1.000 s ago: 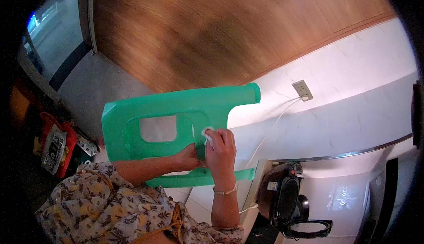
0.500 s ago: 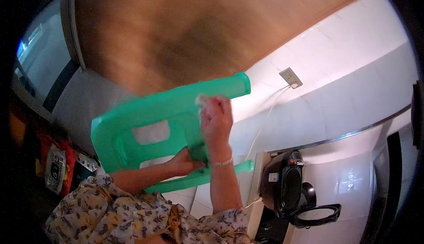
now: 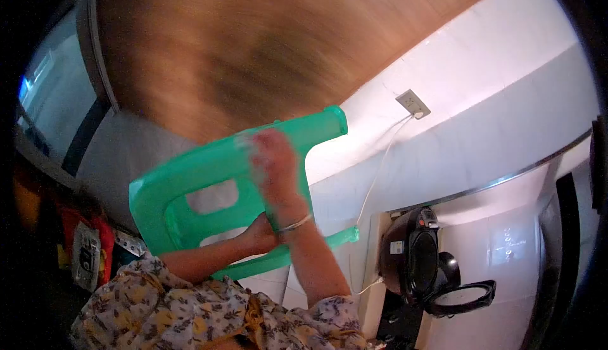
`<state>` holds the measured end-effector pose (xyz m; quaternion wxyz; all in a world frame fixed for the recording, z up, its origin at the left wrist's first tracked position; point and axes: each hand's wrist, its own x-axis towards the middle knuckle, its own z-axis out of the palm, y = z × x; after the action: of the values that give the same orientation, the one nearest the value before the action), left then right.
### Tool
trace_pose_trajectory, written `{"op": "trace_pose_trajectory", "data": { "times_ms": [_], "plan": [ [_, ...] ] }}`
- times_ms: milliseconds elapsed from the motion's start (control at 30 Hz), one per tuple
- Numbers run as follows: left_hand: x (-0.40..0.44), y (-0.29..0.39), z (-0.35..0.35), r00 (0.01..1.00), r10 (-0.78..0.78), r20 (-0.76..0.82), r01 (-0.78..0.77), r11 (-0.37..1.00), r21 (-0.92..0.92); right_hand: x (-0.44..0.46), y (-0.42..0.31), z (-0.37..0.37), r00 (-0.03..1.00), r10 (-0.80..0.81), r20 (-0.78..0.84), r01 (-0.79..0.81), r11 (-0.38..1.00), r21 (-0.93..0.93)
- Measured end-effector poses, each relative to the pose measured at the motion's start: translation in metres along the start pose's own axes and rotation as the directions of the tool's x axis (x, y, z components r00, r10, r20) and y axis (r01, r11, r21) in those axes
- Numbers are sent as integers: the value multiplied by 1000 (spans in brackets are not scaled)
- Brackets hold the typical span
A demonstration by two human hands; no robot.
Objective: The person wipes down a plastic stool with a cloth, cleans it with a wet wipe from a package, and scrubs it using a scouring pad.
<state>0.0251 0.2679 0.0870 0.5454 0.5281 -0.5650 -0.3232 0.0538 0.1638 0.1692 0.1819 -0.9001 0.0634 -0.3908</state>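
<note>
My left hand (image 3: 261,235) is curled closed on the green stool (image 3: 196,167), which I hold aloft, tipped sideways. My right fingers, blurred, are bunched on a white cloth (image 3: 243,140) over the stool's upper edge. Beyond it, a brown wood surface (image 3: 253,46) meets a pale wall (image 3: 468,90) with a socket (image 3: 411,101); a dark cooker (image 3: 394,264) sits just beside the worktop's (image 3: 373,252) cream edge.

Stool (image 3: 247,193) left of wall outlet (image 3: 413,103)
</note>
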Motion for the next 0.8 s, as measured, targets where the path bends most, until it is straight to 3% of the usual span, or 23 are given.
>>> {"op": "trace_pose_trajectory", "data": {
  "times_ms": [33, 67, 100, 133, 167, 200, 233, 300, 333, 367, 433, 467, 500, 533, 600, 633, 667, 700, 733, 800],
  "plan": [
    [-1, -24, 7, 1000, 1, 18, -1, 1000, 5, -1, -21, 17, 996, -41, 75, 42, 999, -15],
    [-6, -50, 14, 986, 167, -10, -159, 955, 251, -1, -36, 26, 986, -75, 149, 80, 996, -27],
    [-10, -49, 11, 943, 331, 11, -296, 827, 478, 1, -30, 29, 990, -53, 130, 58, 998, -35],
    [-17, -46, 12, 946, 321, 48, -305, 830, 467, 9, -15, 34, 999, -8, 44, 11, 997, -79],
    [-16, -11, 1, 993, 60, -98, -66, 996, -61, 17, -3, 36, 998, 34, -43, -39, 992, -123],
    [-13, 13, -7, 962, -259, -83, 164, 798, -580, 36, 8, 10, 997, 53, -53, -64, 973, -224],
    [-9, 19, -14, 964, -261, -56, 183, 798, -574, 49, 14, -20, 996, 65, -61, -81, 944, -320],
    [-6, 20, -27, 921, -368, 129, 390, 879, -274, 38, 15, -24, 997, 27, -70, -52, 925, -376],
    [-9, 8, -22, 920, -364, 147, 391, 881, -265, 33, 16, -26, 998, -24, -60, -4, 905, -426],
    [-12, -12, -11, 927, -367, -79, 367, 930, -11, 24, 9, -27, 997, -14, -71, -19, 899, -438],
    [-15, -26, -9, 915, -294, -276, 364, 895, 256, -7, -20, -27, 998, 65, 5, -59, 940, -337],
    [-8, -26, -16, 869, -406, -283, 341, 906, -252, -24, -27, -32, 995, 95, 11, -87, 952, -293],
    [-1, -28, -25, 826, -514, -232, 229, 681, -696, -40, -33, -36, 993, 120, 22, -111, 963, -244],
    [1, -32, -36, 825, -515, -232, 234, 686, -689, -56, -39, -42, 992, 122, 14, -116, 964, -238],
    [0, -37, -59, 854, -516, -64, 425, 764, -485, -85, -47, -50, 987, 148, -58, -158, 960, -231],
    [-2, -33, -66, 846, -528, -75, 436, 765, -475, -97, -47, -52, 986, 152, -62, -162, 964, -210],
    [-4, -21, -74, 988, -58, -145, 77, 988, 130, -109, -46, -54, 977, 151, -151, -180, 962, -204],
    [-3, -14, -77, 987, 157, -22, -132, 893, 430, -116, -44, -56, 959, 147, -241, -198, 959, -201],
    [-2, -7, -79, 926, 362, 103, -336, 672, 660, -120, -43, -60, 957, 153, -245, -201, 962, -187],
    [7, 1, -76, 952, 302, 48, -268, 747, 609, -125, -41, -66, 890, 233, -393, -320, 932, -172]
  ]
}}
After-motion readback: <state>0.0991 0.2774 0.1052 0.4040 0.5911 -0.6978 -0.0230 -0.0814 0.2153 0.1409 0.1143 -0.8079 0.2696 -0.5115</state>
